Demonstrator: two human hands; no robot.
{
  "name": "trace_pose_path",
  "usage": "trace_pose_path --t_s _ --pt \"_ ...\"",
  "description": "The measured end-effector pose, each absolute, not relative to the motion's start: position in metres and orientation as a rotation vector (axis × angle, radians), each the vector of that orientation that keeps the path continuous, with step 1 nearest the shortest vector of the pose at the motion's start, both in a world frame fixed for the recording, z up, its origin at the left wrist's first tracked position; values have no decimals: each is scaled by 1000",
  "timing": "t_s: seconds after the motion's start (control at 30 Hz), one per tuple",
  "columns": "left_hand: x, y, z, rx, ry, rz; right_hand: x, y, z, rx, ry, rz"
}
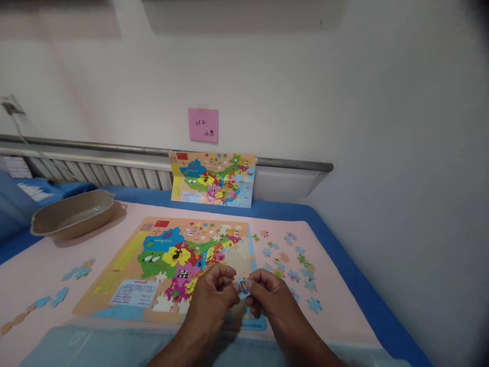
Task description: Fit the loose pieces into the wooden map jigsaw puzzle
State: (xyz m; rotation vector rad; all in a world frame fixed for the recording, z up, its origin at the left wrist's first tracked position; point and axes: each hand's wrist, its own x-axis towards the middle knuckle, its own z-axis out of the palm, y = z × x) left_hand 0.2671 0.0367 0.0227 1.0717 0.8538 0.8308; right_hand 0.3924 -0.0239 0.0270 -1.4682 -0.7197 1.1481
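A colourful map jigsaw board [126, 260] lies on the pink mat, mostly filled, with bare gaps near its right and lower edges. My left hand [214, 293] and my right hand [267, 294] meet over the board's lower right corner. Both are curled, and together they pinch one small jigsaw piece [243, 287] between fingertips. Several loose blue and tan pieces [294, 260] lie scattered on the mat just right of the board, close to my right hand.
A reference map picture [214, 178] leans on the wall under a pink sticky note [202, 124]. A beige tray [72, 214] sits at the far left. More loose pieces [78, 271] lie left of the board. A clear plastic sheet [95, 344] covers the near edge.
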Motion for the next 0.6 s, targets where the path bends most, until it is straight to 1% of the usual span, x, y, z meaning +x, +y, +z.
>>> trace_pose_path --t_s 0.3,0.6 --pt "267 37 17 1124 835 813 393 -26 34 -1525 -770 1116" --pt "274 30 23 1077 898 799 394 -25 32 -1533 -879 1064"
